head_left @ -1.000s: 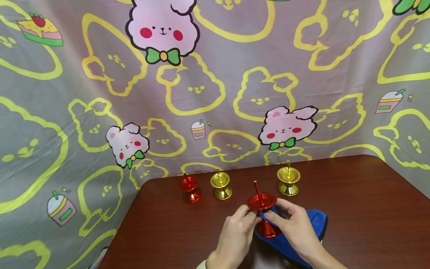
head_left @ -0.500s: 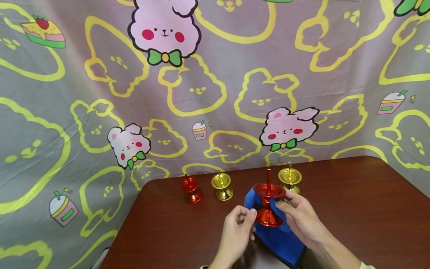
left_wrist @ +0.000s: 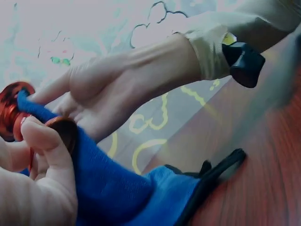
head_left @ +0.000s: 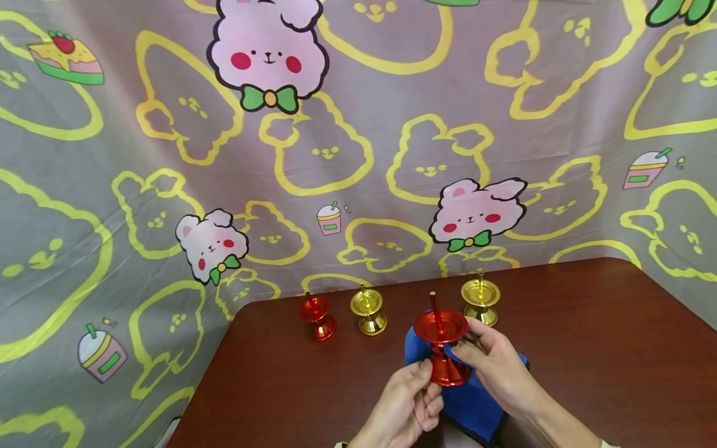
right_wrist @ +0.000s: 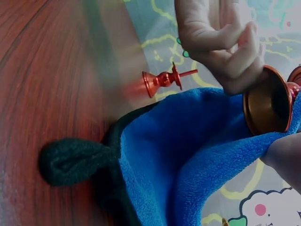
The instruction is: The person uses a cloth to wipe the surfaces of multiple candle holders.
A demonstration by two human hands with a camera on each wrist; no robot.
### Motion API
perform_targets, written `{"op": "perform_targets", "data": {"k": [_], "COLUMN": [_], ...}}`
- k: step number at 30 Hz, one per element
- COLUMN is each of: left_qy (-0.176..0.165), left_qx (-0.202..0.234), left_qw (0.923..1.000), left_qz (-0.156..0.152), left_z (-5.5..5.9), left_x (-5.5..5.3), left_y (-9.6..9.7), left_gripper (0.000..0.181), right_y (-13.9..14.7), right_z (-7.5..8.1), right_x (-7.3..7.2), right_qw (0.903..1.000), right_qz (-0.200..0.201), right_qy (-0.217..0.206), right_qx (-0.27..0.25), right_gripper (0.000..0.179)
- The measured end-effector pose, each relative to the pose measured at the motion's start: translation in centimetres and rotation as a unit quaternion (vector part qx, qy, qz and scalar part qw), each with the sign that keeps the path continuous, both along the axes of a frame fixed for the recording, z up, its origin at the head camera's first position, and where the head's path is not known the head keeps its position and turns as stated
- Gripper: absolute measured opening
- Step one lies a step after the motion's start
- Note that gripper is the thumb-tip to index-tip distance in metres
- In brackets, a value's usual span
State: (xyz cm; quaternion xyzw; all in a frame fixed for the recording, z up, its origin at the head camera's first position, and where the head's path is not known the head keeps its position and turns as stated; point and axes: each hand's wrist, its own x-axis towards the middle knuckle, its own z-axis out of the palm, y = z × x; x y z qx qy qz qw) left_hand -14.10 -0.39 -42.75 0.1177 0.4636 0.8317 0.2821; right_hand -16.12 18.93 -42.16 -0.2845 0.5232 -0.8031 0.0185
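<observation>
The left hand (head_left: 407, 398) pinches a shiny red spiked candleholder (head_left: 441, 333) below; the right hand (head_left: 500, 367) grips its stem through blue plush cloth (head_left: 473, 407).

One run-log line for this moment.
left hand: pinches base of shiny red pedestal candle holder | right hand: grips its stem through blue plush cloth | brown wood-grain table: second red holder, two gold holders

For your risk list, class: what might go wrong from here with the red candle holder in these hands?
The raised red candle holder might slip: the left hand pinches its base edge, the right hand grips through blue cloth.

The gold candle holder just beyond the right hand in the head view could topple if bumped.
</observation>
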Motion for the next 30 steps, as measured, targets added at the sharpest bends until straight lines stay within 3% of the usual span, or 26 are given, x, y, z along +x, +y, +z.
{"op": "perform_targets", "data": {"k": [5, 8, 11, 13, 16, 18, 20, 23, 26, 30], "left_qy": [0.029, 0.043, 0.061, 0.094, 0.163, 0.194, 0.194, 0.148, 0.087, 0.019], "left_qx": [-0.016, -0.031, -0.041, -0.041, -0.037, -0.04, -0.05, -0.084, -0.095, -0.044], "left_qw": [0.9976, 0.9914, 0.9791, 0.9673, 0.9474, 0.9374, 0.9377, 0.9518, 0.9704, 0.9914], "left_qz": [0.06, 0.119, 0.19, 0.232, 0.273, 0.286, 0.284, 0.255, 0.204, 0.122], "left_z": [0.2, 0.2, -0.1, -0.5, -1.2, -1.5, -1.5, -1.0, -0.3, 0.2], "left_x": [0.8, 1.0, 1.1, 1.2, 1.1, 1.0, 0.8, 0.4, 0.0, -0.4], "left_y": [1.2, 2.2, 3.3, 4.2, 5.2, 5.4, 5.2, 4.3, 2.9, 0.9], "left_gripper": [0.027, 0.024, 0.023, 0.024, 0.027, 0.028, 0.028, 0.026, 0.03, 0.04], "right_y": [-0.1, -0.9, -2.6, -3.8, -5.0, -5.3, -5.0, -4.0, -2.5, -0.5], "right_z": [0.1, 0.2, 0.4, 0.5, 0.8, 1.1, 1.2, 1.2, 1.0, 0.4], "right_x": [0.6, 1.2, 1.8, 2.2, 2.4, 2.2, 1.7, 0.8, 0.0, -0.8], "right_qw": [0.998, 0.9915, 0.9725, 0.9561, 0.9446, 0.9444, 0.9486, 0.9615, 0.9761, 0.9905], "right_qz": [-0.045, -0.116, -0.22, -0.279, -0.307, -0.297, -0.271, -0.206, -0.118, 0.008], "right_qy": [0.019, 0.012, -0.022, -0.057, -0.111, -0.139, -0.162, -0.18, -0.181, -0.137], "right_qx": [0.039, 0.058, 0.072, 0.068, 0.036, 0.022, 0.019, 0.024, 0.021, 0.004], "right_gripper": [0.04, 0.038, 0.037, 0.037, 0.034, 0.033, 0.034, 0.041, 0.047, 0.039]}}
